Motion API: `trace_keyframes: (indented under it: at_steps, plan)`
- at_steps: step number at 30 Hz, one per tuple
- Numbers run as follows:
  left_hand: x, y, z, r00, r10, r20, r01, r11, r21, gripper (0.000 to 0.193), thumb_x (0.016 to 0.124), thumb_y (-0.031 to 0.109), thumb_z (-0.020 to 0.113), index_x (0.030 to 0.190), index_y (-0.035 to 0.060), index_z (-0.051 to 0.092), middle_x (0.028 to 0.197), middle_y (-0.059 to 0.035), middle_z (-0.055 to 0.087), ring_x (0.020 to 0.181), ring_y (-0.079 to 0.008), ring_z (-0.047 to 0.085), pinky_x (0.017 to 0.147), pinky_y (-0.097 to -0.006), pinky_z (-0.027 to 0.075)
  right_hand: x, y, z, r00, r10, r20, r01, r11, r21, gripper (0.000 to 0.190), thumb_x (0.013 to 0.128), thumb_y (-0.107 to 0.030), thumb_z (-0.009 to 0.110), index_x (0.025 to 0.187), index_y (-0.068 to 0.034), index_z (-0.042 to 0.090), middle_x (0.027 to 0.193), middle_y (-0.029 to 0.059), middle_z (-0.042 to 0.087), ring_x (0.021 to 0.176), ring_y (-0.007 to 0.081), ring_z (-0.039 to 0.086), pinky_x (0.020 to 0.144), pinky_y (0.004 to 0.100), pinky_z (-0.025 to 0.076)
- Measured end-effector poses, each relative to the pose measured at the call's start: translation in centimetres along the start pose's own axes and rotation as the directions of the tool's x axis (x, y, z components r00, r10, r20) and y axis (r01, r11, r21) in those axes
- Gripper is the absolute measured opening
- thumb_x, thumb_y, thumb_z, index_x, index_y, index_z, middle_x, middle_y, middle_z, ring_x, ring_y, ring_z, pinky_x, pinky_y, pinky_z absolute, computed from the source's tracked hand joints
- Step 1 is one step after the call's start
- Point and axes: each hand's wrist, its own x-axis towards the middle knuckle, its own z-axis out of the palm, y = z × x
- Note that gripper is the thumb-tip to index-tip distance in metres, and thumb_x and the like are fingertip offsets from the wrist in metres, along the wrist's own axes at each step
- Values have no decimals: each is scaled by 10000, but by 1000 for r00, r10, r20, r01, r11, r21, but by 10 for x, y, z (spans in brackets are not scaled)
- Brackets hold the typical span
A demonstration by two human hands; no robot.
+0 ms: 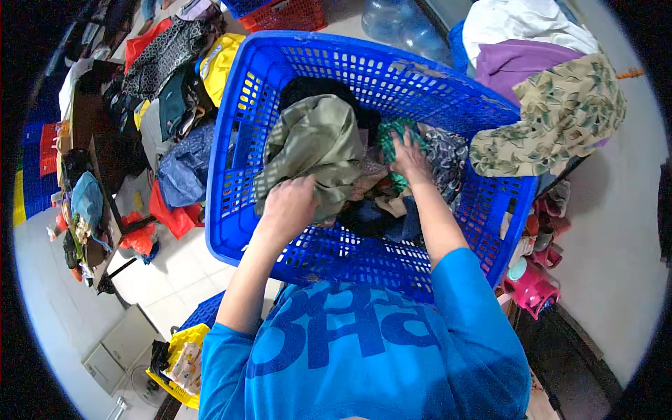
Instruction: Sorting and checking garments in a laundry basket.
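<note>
A large blue plastic laundry basket [223, 157] stands before me with its slotted walls around a heap of clothes. On the left side of the heap, my left hand [290, 203] has its fingers curled into a satiny olive-green garment [320, 131]; its fingertips are hidden in the folds. My right hand [411, 160] rests with spread fingers on a green patterned cloth [391, 135]. Right of that hand lies a dark grey-and-white patterned garment [447, 157]. A black garment [315, 88] is behind the olive one, and dark blue clothing [380, 220] lies nearer to me.
At left, clothes including a yellow garment [219, 68] and a blue denim-like garment [186, 165] are piled. A leaf-print cloth [556, 115] and purple cloth [517, 68] drape at right. Behind stand a red crate [286, 18] and clear water jugs [394, 23]. A yellow basket [176, 391] sits lower left.
</note>
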Motion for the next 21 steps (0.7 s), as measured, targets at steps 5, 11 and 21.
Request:
trace_keyframes:
  at_steps: [5, 11, 21]
  plan:
    - [40, 9, 19, 929, 331, -165, -336, 942, -6, 449, 783, 183, 610, 1196, 43, 502, 1268, -127, 512, 1200, -318, 456, 961, -435, 407, 8, -1, 9, 963, 23, 268, 113, 869, -481, 544, 876, -26, 485, 1389, -166, 371, 1516, 131, 140, 1363, 422, 162, 1096, 556, 223]
    - [93, 22, 87, 700, 714, -14, -649, 645, 405, 368, 806, 214, 534, 1142, 77, 598, 1355, -64, 451, 1304, -279, 345, 1058, -462, 284, 21, 44, -11, 977, -86, -193, 39, 972, -233, 327, 801, 18, 438, 1114, -42, 512, 1109, 193, 577, 986, 357, 576, 841, 452, 469]
    - [158, -15, 164, 980, 155, 127, -146, 986, -77, 703, 804, 326, 634, 1370, 39, 330, 1395, -218, 364, 1270, -397, 374, 981, -437, 422, 1, 68, 1, 978, -90, -186, -2, 896, -445, 264, 861, -125, 445, 1117, -107, 509, 1122, 112, 576, 1039, 281, 556, 867, 456, 402]
